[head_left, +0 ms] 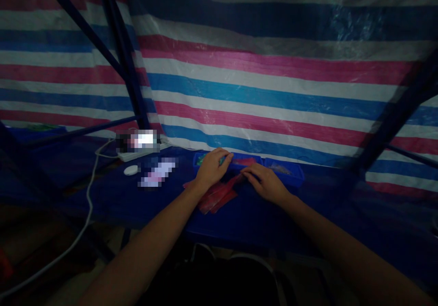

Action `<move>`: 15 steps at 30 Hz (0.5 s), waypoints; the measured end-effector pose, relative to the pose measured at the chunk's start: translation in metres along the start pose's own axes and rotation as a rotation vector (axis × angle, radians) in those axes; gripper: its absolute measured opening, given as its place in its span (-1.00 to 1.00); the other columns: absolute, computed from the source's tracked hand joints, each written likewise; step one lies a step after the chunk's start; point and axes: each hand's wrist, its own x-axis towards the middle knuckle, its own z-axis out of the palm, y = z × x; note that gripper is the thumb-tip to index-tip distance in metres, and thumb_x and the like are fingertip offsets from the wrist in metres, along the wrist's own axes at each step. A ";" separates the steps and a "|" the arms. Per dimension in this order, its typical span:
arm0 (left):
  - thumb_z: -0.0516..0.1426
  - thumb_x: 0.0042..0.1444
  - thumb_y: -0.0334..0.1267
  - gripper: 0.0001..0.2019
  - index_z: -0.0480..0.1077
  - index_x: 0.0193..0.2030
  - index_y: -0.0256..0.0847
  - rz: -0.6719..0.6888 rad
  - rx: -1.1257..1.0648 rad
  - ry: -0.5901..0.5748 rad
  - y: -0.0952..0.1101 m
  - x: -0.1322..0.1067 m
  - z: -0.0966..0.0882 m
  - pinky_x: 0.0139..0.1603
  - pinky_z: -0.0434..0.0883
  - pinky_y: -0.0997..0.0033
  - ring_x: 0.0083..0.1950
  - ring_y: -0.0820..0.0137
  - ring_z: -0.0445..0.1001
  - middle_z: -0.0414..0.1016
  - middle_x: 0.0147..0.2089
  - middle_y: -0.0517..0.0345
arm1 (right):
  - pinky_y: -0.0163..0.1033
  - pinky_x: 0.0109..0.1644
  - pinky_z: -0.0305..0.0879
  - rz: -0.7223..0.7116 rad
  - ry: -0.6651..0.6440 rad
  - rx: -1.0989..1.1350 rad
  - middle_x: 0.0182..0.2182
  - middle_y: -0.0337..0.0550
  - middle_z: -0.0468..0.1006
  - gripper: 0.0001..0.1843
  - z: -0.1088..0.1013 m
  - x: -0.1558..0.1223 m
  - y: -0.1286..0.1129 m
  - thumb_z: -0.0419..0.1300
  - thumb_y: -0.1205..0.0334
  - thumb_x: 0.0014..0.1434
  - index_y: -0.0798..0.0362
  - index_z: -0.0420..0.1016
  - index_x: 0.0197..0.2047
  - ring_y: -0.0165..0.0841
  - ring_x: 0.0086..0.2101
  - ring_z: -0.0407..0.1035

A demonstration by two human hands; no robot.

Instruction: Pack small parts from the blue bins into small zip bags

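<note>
Dark-clothed lap (212, 281) is seen below the front edge of the blue tabletop (273, 226). Behind it, flat red plastic bags (217, 197) are spread, one pinched by the right hand (263, 182); whether anything is gripped by the curled left hand (212, 168) cannot be told.

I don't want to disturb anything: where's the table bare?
The dim table looks bare right of the blue bins, and between the red packets and its near edge. It's crowded around the left hand and right hand.

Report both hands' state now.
Left hand: fingers curled; whether it holds anything can't be told.
Right hand: fingers curled by thin red plastic pieces; firm grip can't be told.
</note>
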 end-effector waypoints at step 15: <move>0.20 0.25 -0.10 -0.69 0.53 0.04 -0.22 -0.148 -0.458 -0.208 0.004 -0.006 0.022 -0.07 0.49 0.31 -0.11 0.28 0.59 0.64 -0.07 0.02 | -0.12 -0.03 0.46 0.407 0.244 0.460 -0.14 -0.10 0.66 -0.70 0.002 0.004 0.020 0.20 -0.02 0.29 -0.03 0.57 -0.05 -0.20 -0.14 0.55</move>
